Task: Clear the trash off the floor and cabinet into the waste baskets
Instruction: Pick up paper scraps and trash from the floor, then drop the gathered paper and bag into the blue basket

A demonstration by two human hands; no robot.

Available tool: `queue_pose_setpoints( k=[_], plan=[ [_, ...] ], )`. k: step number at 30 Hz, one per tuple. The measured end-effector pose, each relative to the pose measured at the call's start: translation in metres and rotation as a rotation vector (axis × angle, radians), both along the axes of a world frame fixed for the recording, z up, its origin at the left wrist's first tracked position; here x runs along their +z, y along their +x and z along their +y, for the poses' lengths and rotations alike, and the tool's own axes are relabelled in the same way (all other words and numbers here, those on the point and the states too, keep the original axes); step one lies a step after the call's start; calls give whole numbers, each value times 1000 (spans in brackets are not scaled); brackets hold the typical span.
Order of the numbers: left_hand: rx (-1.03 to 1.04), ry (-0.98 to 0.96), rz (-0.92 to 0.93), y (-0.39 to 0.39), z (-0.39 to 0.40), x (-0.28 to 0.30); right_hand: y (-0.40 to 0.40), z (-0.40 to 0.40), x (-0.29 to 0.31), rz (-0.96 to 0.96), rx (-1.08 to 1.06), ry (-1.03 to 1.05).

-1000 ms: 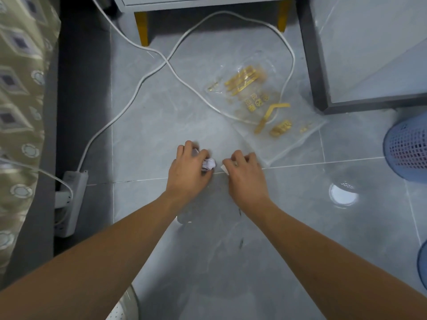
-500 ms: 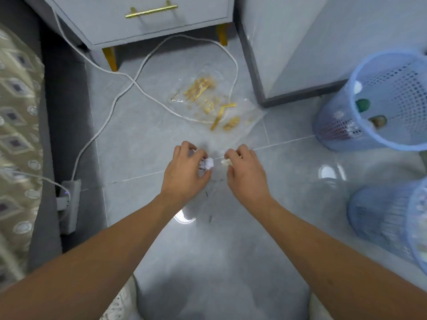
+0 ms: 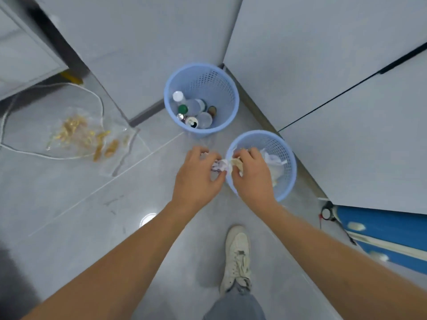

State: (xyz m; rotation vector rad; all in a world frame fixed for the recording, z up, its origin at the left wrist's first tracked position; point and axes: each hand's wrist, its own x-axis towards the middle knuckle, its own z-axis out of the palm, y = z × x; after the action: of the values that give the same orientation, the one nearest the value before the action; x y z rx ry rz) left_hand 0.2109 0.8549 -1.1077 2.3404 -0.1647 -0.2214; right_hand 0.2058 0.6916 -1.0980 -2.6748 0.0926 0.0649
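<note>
At the far left of the grey tiled floor point(image 3: 69, 204), near the foot of a pale cabinet point(image 3: 20, 56), a clear plastic bag point(image 3: 78, 137) printed with gold shapes lies flat, with a white cable point(image 3: 46, 155) looping around and over it. Further right, against the base of the grey wall panels, stands a blue mesh waste basket point(image 3: 223, 88); inside it are plastic bottles point(image 3: 184, 102) and a can point(image 3: 191, 122), standing or leaning on end.

Just in front of that basket, above the floor, the left hand point(image 3: 196, 179) has its fingers curled round a crumpled white paper wad point(image 3: 218, 166), held at the near left rim of a second blue basket point(image 3: 287, 179). The right hand point(image 3: 253, 174) is beside it, over that second basket's left rim, pinching a small beige scrap point(image 3: 236, 162); the two pieces seem to touch between the hands, though blur makes this hard to tell. Inside the second basket, white crumpled paper point(image 3: 273, 162) already lies against the far wall. The two baskets stand just beside each other, the second nearer the person and to the right.

Below the hands, a white laced shoe point(image 3: 236, 255) and a grey trouser leg point(image 3: 235, 306) stand on the floor. At the right edge, under the wall panels, lies a blue object point(image 3: 381, 227) with white marks, and a small dark fitting with a red cord point(image 3: 327, 213) sits at its left end.
</note>
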Motion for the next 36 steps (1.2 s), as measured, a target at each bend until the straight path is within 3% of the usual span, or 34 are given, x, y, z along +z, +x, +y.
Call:
queue_pose_setpoints(
  k=[6, 9, 12, 16, 20, 26, 31, 36],
  plan=[
    [-126, 55, 24, 27, -82, -18, 15, -84, -10, 15, -121, 24],
    [-220, 156, 124, 43, -107, -32, 23, -105, -17, 77, -151, -18],
    [-316, 266, 184, 55, -119, -35, 27, -119, -15, 161, -138, -102],
    [-245, 193, 126, 58, -97, -20, 30, -110, 0, 91, -91, -51],
    [-148, 202, 32, 58, -33, -6, 34, -55, 8, 57, 6, 16],
    [27, 210, 35, 46, 130, -4, 48, 93, -8, 95, 111, 68],
    [192, 235, 92, 23, 304, -3, 59, 255, -25, 167, 216, 149],
    [316, 279, 196, 11, 407, -31, 85, 362, -60, 223, 293, 123]
  ],
)
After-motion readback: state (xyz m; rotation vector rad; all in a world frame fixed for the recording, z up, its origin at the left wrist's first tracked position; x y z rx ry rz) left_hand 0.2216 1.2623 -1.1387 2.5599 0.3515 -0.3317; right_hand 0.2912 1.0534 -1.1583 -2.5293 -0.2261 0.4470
